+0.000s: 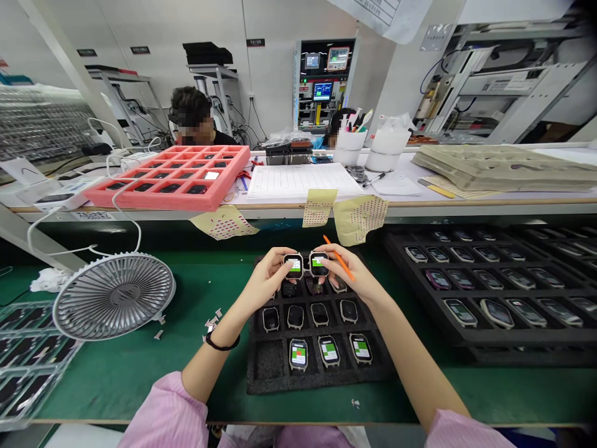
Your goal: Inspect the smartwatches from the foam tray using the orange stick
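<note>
My left hand (pixel 270 277) holds a watch body (pixel 293 266) with a lit green and white screen, the thumb on its face. Beside it, my right hand (pixel 352 272) grips a second lit watch body (pixel 319 264), and an orange pen (pixel 339 258) also lies in this hand. Both watches are above the back part of a black foam tray (pixel 268 387). In the tray's front row, three watches have lit screens, one of them (pixel 298 354) with some red; its front left pocket has no watch. Dark-screened watches sit in the row behind.
A round grey fan (pixel 125 297) stands at left, near clear trays (pixel 32 354). More black trays (pixel 448 333) of watches lie at right. On the shelf are a pink foam tray (pixel 217 193), papers (pixel 303 180) and a pen pot (pixel 349 148). Two people sit beyond.
</note>
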`<state>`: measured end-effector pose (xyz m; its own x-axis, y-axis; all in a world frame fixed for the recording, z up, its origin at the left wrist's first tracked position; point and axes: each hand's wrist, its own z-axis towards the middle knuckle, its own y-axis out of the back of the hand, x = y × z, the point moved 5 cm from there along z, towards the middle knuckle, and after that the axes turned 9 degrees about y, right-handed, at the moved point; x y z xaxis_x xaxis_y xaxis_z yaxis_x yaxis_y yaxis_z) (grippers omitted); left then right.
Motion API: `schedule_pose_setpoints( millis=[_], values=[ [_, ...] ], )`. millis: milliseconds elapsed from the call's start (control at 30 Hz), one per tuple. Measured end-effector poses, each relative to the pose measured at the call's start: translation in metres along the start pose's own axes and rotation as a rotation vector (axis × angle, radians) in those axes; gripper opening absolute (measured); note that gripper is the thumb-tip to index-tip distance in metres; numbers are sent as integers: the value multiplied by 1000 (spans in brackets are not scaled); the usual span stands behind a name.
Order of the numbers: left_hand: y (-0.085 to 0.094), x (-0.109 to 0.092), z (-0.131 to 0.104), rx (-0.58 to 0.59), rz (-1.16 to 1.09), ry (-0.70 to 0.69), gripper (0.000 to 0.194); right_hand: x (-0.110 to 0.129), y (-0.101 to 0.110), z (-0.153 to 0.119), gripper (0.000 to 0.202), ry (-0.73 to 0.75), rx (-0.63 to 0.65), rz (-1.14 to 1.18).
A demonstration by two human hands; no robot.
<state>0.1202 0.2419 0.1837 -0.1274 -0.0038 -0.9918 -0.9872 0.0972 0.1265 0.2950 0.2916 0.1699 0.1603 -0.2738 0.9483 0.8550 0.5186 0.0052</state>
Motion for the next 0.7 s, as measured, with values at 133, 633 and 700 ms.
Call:
schedule_pose_setpoints(
  millis=[133, 633, 700],
  values=[
    [-1, 0, 0, 7, -14, 1, 35, 1, 0, -1, 30, -9, 4, -3],
    [1, -2, 0, -38, -6, 15, 36, 2, 0, -1, 29, 0, -5, -25],
    [0, -1, 0, -20, -17, 17, 35, 0, 1, -2, 28, 12, -5, -21]
  ],
)
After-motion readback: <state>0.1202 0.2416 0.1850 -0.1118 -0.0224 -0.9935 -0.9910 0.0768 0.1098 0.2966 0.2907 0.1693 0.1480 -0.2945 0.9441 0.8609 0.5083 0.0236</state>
